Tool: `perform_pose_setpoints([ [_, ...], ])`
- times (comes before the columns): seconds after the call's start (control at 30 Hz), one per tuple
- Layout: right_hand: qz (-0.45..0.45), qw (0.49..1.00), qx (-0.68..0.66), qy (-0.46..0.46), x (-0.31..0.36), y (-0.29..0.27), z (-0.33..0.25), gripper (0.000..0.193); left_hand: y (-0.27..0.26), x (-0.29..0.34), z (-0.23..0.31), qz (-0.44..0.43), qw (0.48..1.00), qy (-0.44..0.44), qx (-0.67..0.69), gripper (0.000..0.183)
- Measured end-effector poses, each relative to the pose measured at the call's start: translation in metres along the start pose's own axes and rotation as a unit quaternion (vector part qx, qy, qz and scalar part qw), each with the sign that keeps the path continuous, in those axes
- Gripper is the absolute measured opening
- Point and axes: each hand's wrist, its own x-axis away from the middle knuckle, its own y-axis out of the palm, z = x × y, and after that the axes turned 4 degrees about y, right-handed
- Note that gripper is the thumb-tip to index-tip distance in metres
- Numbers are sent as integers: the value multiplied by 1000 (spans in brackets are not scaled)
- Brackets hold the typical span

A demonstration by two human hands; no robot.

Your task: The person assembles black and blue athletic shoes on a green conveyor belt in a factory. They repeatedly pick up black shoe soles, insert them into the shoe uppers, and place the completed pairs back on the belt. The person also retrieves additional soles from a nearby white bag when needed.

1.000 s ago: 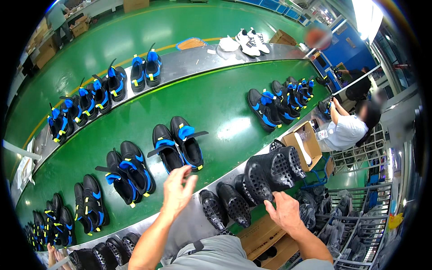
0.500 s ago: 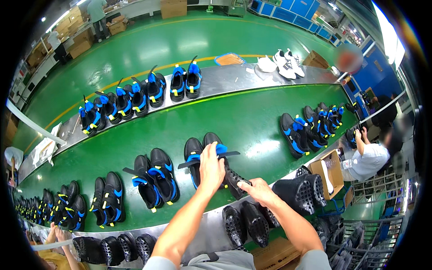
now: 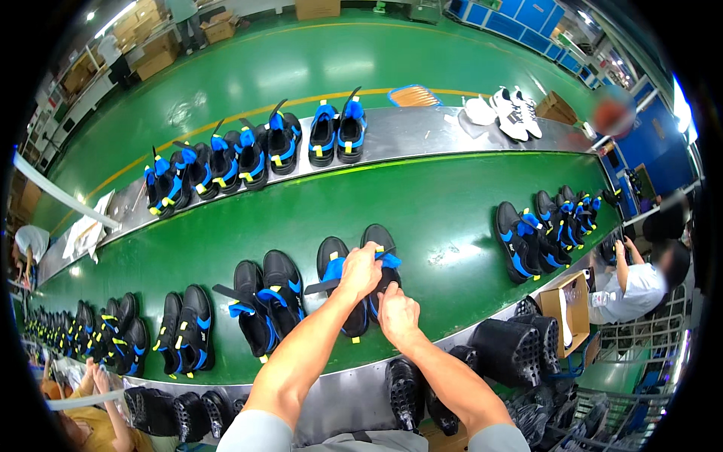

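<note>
A pair of black safety-style shoes with blue linings stands on the green belt in front of me. My left hand (image 3: 361, 273) grips the raised blue tongue of the right-hand shoe (image 3: 376, 236). My right hand (image 3: 400, 315) is closed at that shoe's heel opening, its fingers curled. Whatever it holds there is mostly hidden, with only a dark patch showing above the fingers. Partly behind my left wrist is the other shoe (image 3: 331, 250), its dark strap sticking out to the left.
More shoe pairs (image 3: 268, 298) line the belt (image 3: 444, 218) on both sides. Black perforated boot-shaped forms (image 3: 506, 348) stand along the near metal ledge, beside an open carton (image 3: 570, 313). Across the belt, a metal shelf carries shoes (image 3: 282, 143) and white sneakers (image 3: 516, 113). Co-workers sit right and lower left.
My right hand has moved up and left to the shoe's heel; the black perforated form it held is no longer clearly visible. My left hand's fingers have curled in at the tongue. The view has shifted.
</note>
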Motion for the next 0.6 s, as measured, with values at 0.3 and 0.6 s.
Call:
perform_pose_setpoints([
  [0.3,16,995,41,-91,-51,42,30,15,6,-2,5,40,998,42,5,37],
  [0.6,-61,975,-149,-151,38,-150,-57,16,-158,225,40,247,961,115,42,19],
])
